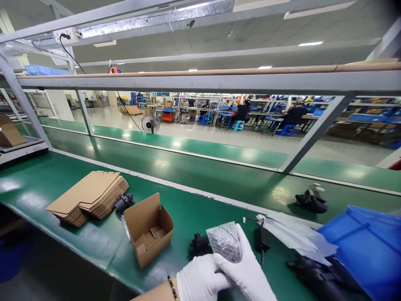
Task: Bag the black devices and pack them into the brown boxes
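Both my hands wear white gloves at the bottom middle. My left hand and my right hand close together around a small bubble-wrap pouch with something dark inside. Just behind the pouch a black plastic part lies on the green bench. An open brown cardboard box stands to the left of my hands, flaps up. Beyond it lies a stack of flat cardboard blanks with another black part beside it.
White plastic bags and a blue bin lie to the right, with black parts in front of them. Another black part sits on the conveyor belt. Far workers sit at benches. A scale with a box is at the left.
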A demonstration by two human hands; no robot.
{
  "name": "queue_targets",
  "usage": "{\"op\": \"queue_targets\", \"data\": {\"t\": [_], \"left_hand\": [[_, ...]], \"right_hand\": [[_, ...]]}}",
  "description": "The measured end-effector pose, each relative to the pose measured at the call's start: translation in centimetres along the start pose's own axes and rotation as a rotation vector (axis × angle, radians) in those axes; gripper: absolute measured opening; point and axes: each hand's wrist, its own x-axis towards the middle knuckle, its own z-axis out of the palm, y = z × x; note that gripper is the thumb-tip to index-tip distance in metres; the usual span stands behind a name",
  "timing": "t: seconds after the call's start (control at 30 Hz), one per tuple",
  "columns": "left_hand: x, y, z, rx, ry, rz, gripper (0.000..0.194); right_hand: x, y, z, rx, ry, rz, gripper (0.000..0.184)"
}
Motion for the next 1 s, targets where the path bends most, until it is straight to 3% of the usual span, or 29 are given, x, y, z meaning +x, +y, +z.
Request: {"op": "queue_targets", "data": {"t": [0.07,0.1,0.13,0.2,0.27,0.33,0.47,0.57,0.63,0.77,0.83,0.9,1.0], "left_hand": [[-1.1,0.3,-1.0,0.135,-0.111,0.061,0.022],[-1.6,0.2,-1.7,0.236,-0.085,0.048,0.031],[-2.0,-0.1,-2.3,0.329,-0.01,-0.009,0.042],[-2.1,-0.8,-3.3,0.419,0.149,-0.199,0.087],[-1.2,-1.4,-3.8,0.404,0.172,-0.361,0.125],[0.2,-1.9,-3.5,0.428,0.124,-0.434,0.12],[1.7,-2.1,-2.4,0.581,0.032,-0.473,0.07],[0.6,-2.5,-2.4,0.507,-0.007,-0.389,0.069],[-0.8,-2.9,-2.7,0.438,-0.033,-0.308,0.077],[-3.0,-3.7,-3.3,0.371,-0.074,-0.141,0.087],[-3.5,-3.8,-3.2,0.369,-0.082,-0.032,0.089],[-3.9,-3.7,-2.9,0.376,-0.069,0.055,0.087],[-4.2,-3.4,-2.4,0.354,-0.002,0.14,0.08]], "right_hand": [[-0.5,0.6,-0.2,-0.012,0.049,-0.011,0.109],[-0.6,0.9,-0.4,0.032,0.063,-0.011,0.108],[-0.7,1.3,-0.6,0.098,0.075,0.003,0.106],[-0.7,1.8,-0.9,0.253,0.085,0.055,0.102],[-0.6,2.0,-1.1,0.375,0.044,0.092,0.097],[-0.5,1.8,-1.3,0.416,-0.028,0.108,0.09],[-0.4,1.6,-1.7,0.309,-0.105,0.109,0.073],[-0.4,2.5,-1.5,0.231,-0.215,0.124,0.066],[-0.6,3.5,-1.0,0.284,-0.332,0.169,0.078],[-1.9,4.4,0.2,0.361,-0.42,0.193,0.125],[-2.5,3.9,0.5,0.283,-0.454,0.15,0.129],[-2.8,3.1,0.6,0.12,-0.474,0.071,0.111],[-3.0,2.6,0.3,0.007,-0.476,-0.026,0.066]]}}
